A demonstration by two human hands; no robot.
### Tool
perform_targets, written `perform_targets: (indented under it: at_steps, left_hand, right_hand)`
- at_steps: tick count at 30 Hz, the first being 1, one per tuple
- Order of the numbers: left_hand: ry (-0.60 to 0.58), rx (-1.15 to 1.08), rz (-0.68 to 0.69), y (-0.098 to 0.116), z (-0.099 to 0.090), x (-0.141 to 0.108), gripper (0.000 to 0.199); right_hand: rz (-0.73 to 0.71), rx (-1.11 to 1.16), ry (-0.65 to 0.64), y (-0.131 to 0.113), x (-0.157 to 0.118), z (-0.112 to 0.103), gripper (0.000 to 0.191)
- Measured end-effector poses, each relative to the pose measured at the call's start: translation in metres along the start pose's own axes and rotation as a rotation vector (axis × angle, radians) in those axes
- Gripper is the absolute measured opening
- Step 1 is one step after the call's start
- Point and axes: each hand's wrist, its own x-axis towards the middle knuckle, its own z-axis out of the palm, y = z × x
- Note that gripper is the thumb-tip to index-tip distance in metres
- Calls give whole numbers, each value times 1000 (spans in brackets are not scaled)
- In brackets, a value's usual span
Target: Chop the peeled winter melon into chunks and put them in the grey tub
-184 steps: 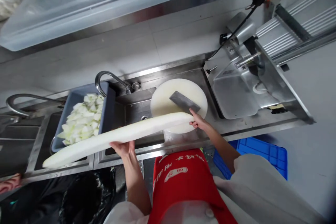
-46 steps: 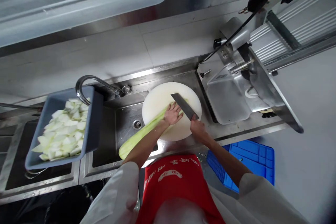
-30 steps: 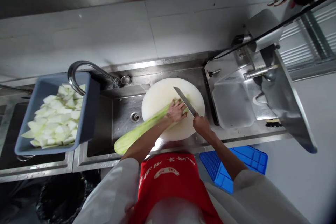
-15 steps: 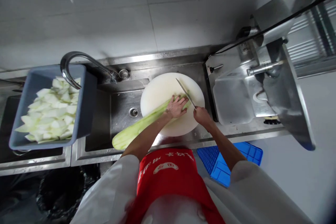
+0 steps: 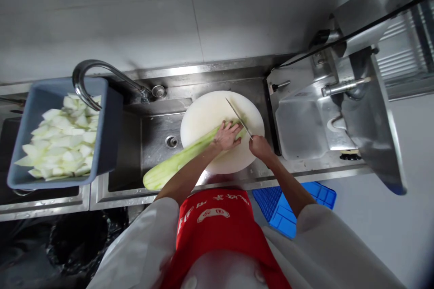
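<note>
A long, peeled, pale green gourd [image 5: 179, 160] lies slantwise across a round white cutting board [image 5: 200, 113], its lower left end overhanging the sink. My left hand [image 5: 226, 137] rests on its right part, fingers spread and laid flat. In my right hand [image 5: 260, 146] is the handle of a kitchen knife [image 5: 238, 117]. The blade points up and left, crossing the gourd's right end just beyond my left fingertips. Whether its edge has entered the flesh I cannot tell.
The sink [image 5: 156, 137] with its drain lies beneath. A curved faucet [image 5: 111, 70] reaches over a grey-blue tub [image 5: 111, 140] of cut pale pieces [image 5: 68, 140]. To the right stands a metal slicing machine [image 5: 369, 113]. Blue crates [image 5: 288, 214] are on the floor, and a black-lined bin [image 5: 77, 239] is lower left.
The camera view has shifted slightly. Both hands, the knife and the gourd keep nearly the same places relative to the board.
</note>
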Motion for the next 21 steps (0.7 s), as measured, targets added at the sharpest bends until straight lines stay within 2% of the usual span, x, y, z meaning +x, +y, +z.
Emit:
perform_targets:
  at_steps: [4, 10, 16, 21]
  left_hand:
    - [-9, -1, 6, 0, 1, 0, 54]
    - [22, 2, -10, -1, 1, 0, 56]
    - [24, 3, -5, -1, 1, 0, 56]
    - [49, -4, 1, -1, -1, -1, 57]
  right_hand:
    - [4, -16, 0, 1, -9, 4, 35]
    - [-7, -1, 19, -7, 12, -2, 36]
    - [-17, -47, 9, 2, -5, 2, 37]
    - [33, -30, 0, -8, 16, -5, 37]
